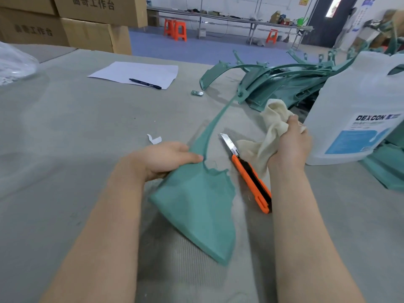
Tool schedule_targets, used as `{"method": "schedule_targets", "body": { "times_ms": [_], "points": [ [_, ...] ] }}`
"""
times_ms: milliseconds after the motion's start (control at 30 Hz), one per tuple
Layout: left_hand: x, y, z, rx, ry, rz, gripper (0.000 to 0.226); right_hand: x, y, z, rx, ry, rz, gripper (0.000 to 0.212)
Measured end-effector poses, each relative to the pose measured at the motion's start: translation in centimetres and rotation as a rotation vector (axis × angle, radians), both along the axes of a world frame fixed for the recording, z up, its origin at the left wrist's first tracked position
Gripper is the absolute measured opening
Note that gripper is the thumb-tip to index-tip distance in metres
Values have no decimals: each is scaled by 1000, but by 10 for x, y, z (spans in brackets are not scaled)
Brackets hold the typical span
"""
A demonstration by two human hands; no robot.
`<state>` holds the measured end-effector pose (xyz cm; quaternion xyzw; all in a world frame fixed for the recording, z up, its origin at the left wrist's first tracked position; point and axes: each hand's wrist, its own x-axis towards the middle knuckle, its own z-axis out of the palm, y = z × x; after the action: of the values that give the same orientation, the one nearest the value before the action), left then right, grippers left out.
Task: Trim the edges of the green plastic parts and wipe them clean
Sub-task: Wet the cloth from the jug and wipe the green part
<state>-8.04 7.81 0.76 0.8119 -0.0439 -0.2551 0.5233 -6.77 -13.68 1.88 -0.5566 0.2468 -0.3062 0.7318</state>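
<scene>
A long green plastic part [196, 204] lies on the grey table [76, 132], its wide flat end near me and a thin curved arm running away towards the pile. My left hand [168, 158] grips it where the wide end narrows, thumb on top. My right hand [290, 143] holds a crumpled cream cloth [271, 127] just right of the part. An orange utility knife [251, 182] with its blade out lies on the table between my hands, untouched.
A pile of more green parts [284, 84] sits at the back right. A large translucent jug labelled DEXCON [360, 110] stands at the right. A white sheet [137, 73] with a black pen [145, 83] lies further back. Cardboard boxes [76, 22] stand at the far left.
</scene>
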Motion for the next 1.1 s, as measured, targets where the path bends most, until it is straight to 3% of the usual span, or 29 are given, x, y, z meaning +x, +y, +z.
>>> {"method": "schedule_targets", "body": {
  "times_ms": [100, 267, 367, 433, 500, 567, 633, 733, 800, 867, 967, 1033, 1100],
  "points": [
    [6, -1, -9, 280, -134, -21, 40, 0, -1, 3, 105, -75, 18, 33],
    [23, -1, -20, 271, -280, 284, 31, -4, -2, 12, 383, -237, 178, 31],
    [27, -1, -22, 394, -333, 391, 30, -7, 1, 16, 209, -105, 247, 20],
    [25, -6, -15, 489, -481, 476, 40, -5, 4, 16, 36, -63, 287, 16],
    [19, -19, -1, 330, -712, 538, 55, -6, 7, 16, -12, -85, 249, 23],
    [11, -47, 19, -52, -762, 387, 58, -8, 10, 18, -34, -130, 225, 19],
    [3, -89, 33, -356, -557, 163, 47, -10, 13, 20, -88, -171, 277, 6],
    [10, -144, 36, -691, -189, 210, 25, -14, 5, 19, -293, -147, 290, 33],
    [21, -168, 32, -775, -68, 346, 26, -18, -12, 21, -399, -99, 229, 37],
    [33, -185, 27, -801, -5, 474, 27, -22, -35, 21, -362, -49, 49, 34],
    [40, -213, 26, -675, -173, 527, 9, -28, -77, 14, -17, -141, -423, 21],
    [37, -233, 29, -610, -302, 440, 24, -26, -97, 5, 148, -155, -522, 13],
    [31, -247, 34, -606, -384, 377, 42, -18, -107, -8, 173, -81, -490, 25]
  ]
}}
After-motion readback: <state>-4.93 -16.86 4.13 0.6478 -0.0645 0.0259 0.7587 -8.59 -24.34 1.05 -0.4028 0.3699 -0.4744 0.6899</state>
